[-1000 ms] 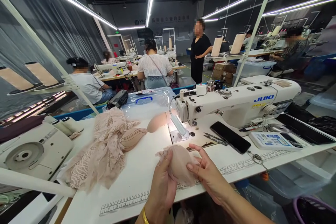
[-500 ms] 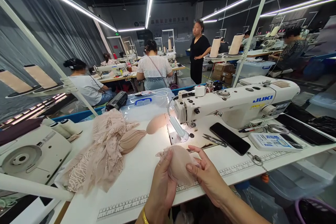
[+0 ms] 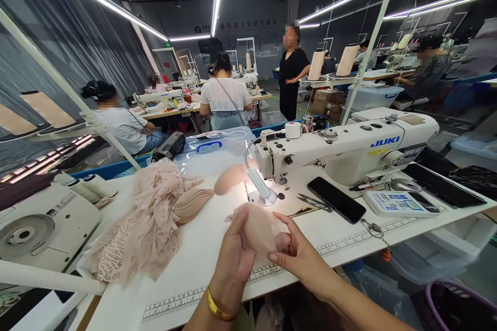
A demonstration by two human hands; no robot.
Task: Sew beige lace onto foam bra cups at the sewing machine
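Both hands hold one beige padded bra cup (image 3: 259, 226) with lace over it, above the near edge of the white sewing table (image 3: 217, 253). My left hand (image 3: 233, 258) grips its left side, thumb on top. My right hand (image 3: 297, 256) pinches its right edge. A white JUKI sewing machine (image 3: 349, 150) stands just behind, its lamp lit over the needle plate (image 3: 264, 197). Left of the hands lie a stack of beige cups (image 3: 192, 204) and a heap of pink lace (image 3: 147, 222). One more cup (image 3: 229, 180) sits near the needle.
A black phone (image 3: 337, 199), snips (image 3: 313, 201), a control box (image 3: 399, 202) and a clear plastic bin (image 3: 213, 151) lie on the table. A second machine (image 3: 42, 222) is at the left. Several people work at tables behind; one stands in black (image 3: 291, 77).
Both hands have lifted the cup slightly and drawn it closer together; my right fingers now fold under its right edge. The view tilted down a little.
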